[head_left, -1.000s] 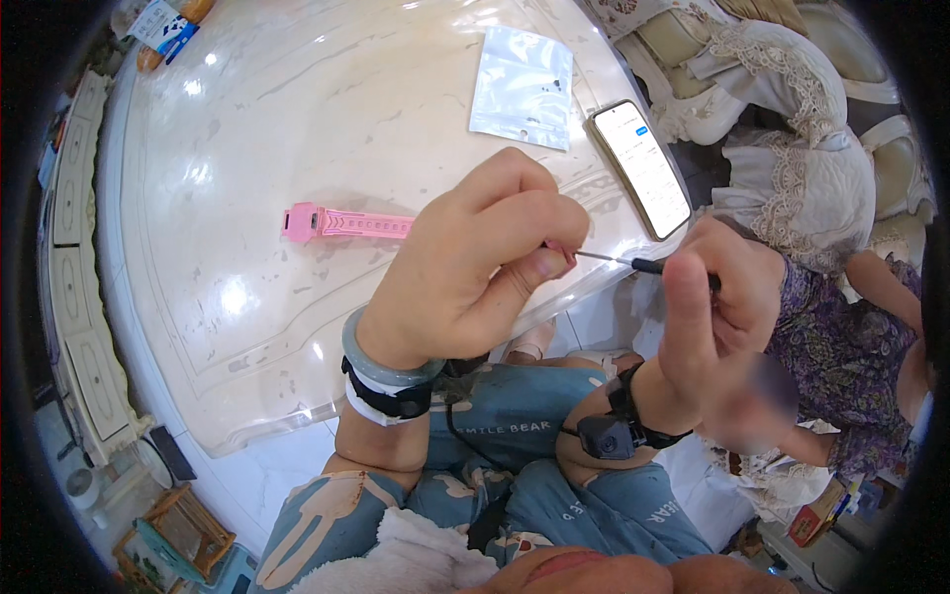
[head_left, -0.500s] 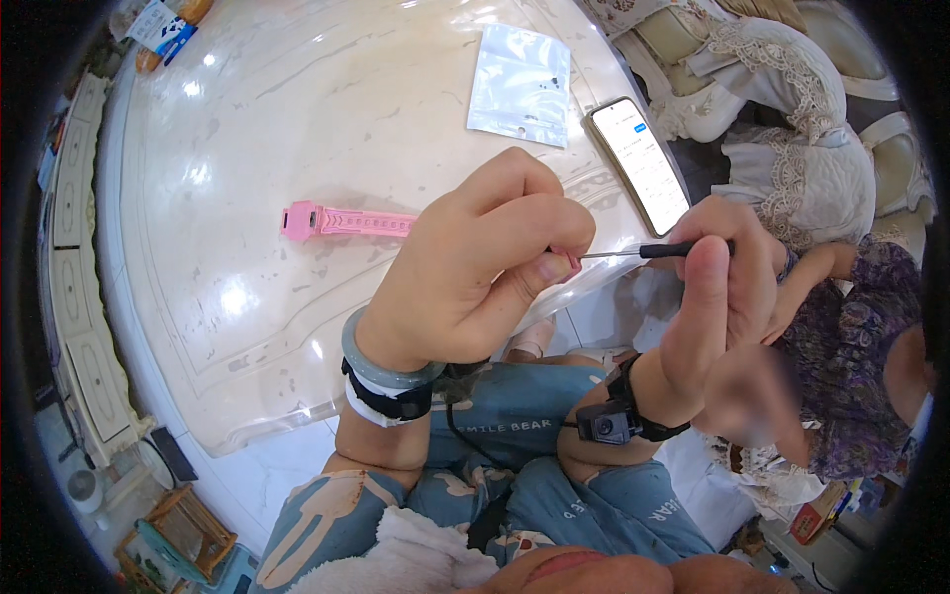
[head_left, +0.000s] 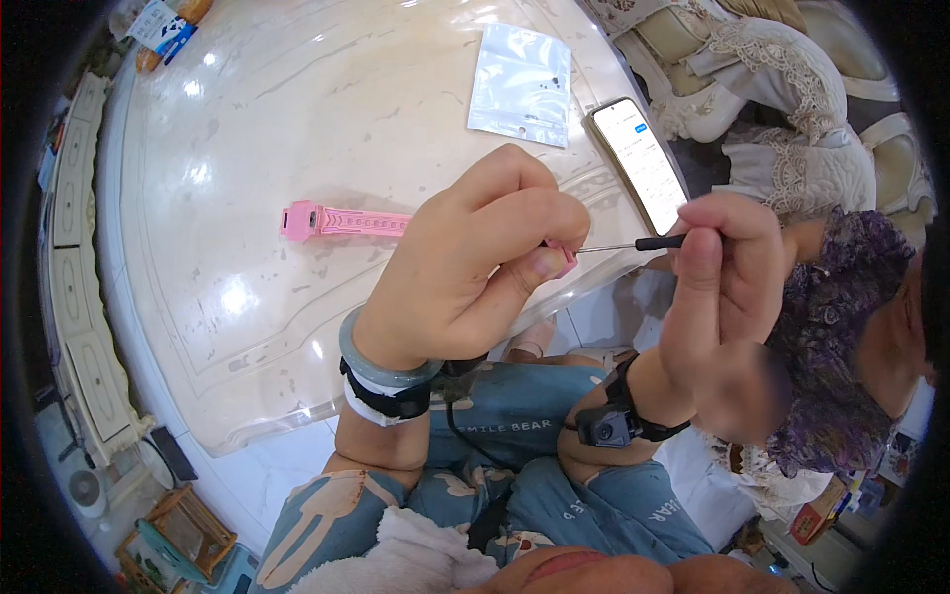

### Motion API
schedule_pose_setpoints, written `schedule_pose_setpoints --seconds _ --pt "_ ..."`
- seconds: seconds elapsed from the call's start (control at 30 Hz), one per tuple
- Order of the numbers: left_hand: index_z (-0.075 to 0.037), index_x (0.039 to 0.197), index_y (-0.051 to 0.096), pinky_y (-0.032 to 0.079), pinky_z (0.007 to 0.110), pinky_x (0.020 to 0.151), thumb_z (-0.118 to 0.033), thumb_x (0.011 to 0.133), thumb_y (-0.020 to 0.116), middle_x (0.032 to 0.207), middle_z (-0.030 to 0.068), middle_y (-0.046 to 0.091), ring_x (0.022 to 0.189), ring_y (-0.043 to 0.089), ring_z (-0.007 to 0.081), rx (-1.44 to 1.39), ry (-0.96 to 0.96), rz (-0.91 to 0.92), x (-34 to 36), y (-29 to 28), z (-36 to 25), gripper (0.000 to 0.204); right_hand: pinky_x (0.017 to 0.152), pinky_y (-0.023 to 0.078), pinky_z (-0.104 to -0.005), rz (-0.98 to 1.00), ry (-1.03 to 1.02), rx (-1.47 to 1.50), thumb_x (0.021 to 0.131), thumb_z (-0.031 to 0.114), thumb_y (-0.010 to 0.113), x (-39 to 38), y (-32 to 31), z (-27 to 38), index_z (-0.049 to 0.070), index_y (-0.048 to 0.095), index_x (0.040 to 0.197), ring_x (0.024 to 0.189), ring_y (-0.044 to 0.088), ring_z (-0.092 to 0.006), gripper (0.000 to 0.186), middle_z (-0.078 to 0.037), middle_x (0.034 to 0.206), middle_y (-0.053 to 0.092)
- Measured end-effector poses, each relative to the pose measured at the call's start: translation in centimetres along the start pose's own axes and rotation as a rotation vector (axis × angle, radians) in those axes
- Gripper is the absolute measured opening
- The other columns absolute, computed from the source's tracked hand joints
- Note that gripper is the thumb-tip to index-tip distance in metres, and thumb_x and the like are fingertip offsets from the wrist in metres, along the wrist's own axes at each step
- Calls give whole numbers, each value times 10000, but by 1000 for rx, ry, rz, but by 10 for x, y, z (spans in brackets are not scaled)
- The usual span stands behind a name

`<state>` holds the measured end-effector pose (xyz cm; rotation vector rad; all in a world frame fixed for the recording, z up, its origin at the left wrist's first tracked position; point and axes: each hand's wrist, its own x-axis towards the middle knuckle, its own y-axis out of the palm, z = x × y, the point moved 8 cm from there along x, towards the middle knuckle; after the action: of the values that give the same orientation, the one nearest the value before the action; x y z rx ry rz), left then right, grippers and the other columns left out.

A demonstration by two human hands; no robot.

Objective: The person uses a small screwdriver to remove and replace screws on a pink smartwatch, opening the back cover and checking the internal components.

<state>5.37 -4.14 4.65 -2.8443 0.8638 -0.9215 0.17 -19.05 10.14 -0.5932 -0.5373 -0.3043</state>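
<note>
My left hand point(head_left: 473, 259) is closed, pinching a small pink piece point(head_left: 569, 258) between thumb and fingers; most of that piece is hidden. Between the thumb and fingers of my right hand point(head_left: 730, 277) is a thin screwdriver point(head_left: 657, 243) with a black handle. Its metal shaft points left and its tip meets the pink piece. Both hands are raised over the table's near right edge. A pink watch strap point(head_left: 358, 222) lies on the table, its right end hidden behind my left hand.
On the marble-patterned table point(head_left: 267, 119) lie a clear zip bag point(head_left: 520, 84) with tiny dark bits and a lit phone point(head_left: 641, 168) near the right edge. A person in a purple patterned top point(head_left: 826, 337) is close on my right. Lace-covered chairs point(head_left: 792, 168) stand beyond.
My right hand has shifted slightly and its fingers have turned around the screwdriver handle. The left hand has moved a little left with the pink piece. The person at right has shifted posture.
</note>
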Motion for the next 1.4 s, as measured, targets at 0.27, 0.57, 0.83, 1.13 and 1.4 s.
schedule_pose_setpoints --seconds 0.27,0.57,0.83,1.13,1.4 --pt "-37 929 608 471 295 652 45 792 561 856 94 521 740 563 217 -2 -84 -36 2 -4 0 166 736 392 -221 72 12 -114 906 89 593 -9 2 -1 1 577 887 636 502 -133 91 -73 785 584" --pt "-41 923 609 461 287 655 42 786 566 866 96 529 740 554 217 0 -77 -50 2 -2 -1 166 640 325 -214 22 141 -6 976 147 511 -10 9 -13 -10 557 902 710 413 -103 179 -37 773 504" --pt "6 910 566 410 261 659 3 800 562 888 99 493 782 490 176 12 -38 3 0 0 1 110 680 338 -242 228 -43 -246 945 125 549 -3 15 3 2 565 901 727 410 -130 132 -42 787 510" --pt "-6 900 569 422 262 668 7 807 557 865 93 501 788 502 181 -9 -86 11 0 5 6 95 585 419 -294 281 -147 -229 834 -10 628 -4 21 13 -12 560 892 650 532 -200 89 -104 767 537" --pt "-39 934 615 460 293 655 42 781 575 860 100 524 753 554 224 -39 -77 -62 -1 -5 -1 178 691 354 -255 239 88 -134 874 107 626 -8 9 -1 -17 567 885 749 446 -156 138 -77 837 538"
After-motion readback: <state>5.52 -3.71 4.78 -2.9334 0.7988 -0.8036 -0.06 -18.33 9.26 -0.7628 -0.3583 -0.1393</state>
